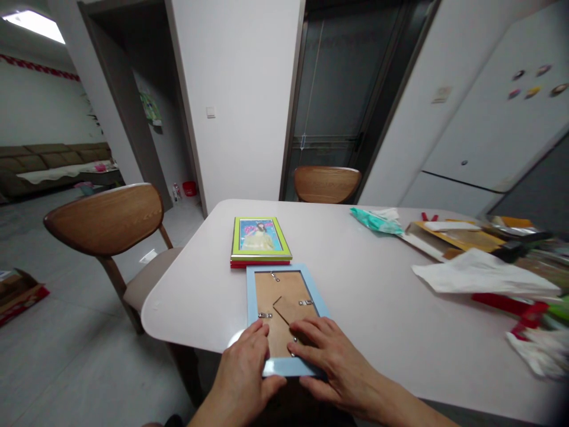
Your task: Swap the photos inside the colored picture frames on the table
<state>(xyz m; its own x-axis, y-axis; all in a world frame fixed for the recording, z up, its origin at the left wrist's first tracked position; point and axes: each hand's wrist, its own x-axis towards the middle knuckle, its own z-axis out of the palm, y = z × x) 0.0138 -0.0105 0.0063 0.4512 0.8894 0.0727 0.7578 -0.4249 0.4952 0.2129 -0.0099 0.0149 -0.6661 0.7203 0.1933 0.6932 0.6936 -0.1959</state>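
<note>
A light blue picture frame [284,296] lies face down on the white table [364,296], its brown backing board and metal clips showing. My left hand [244,365] rests on the frame's near left corner, fingers curled over the edge, thumb at the front rim. On the near right part of the backing lies my right hand [331,353], fingers flat and pressing by a clip. Just beyond is a stack of frames [260,240], a green one with a picture on top of a red one.
Papers, a white sheet [480,276], a teal plastic bag [376,220], a yellow envelope [457,237] and red items clutter the table's right side. One wooden chair [106,219] stands at the left, another [326,184] at the far end. A white fridge [493,118] is at the right.
</note>
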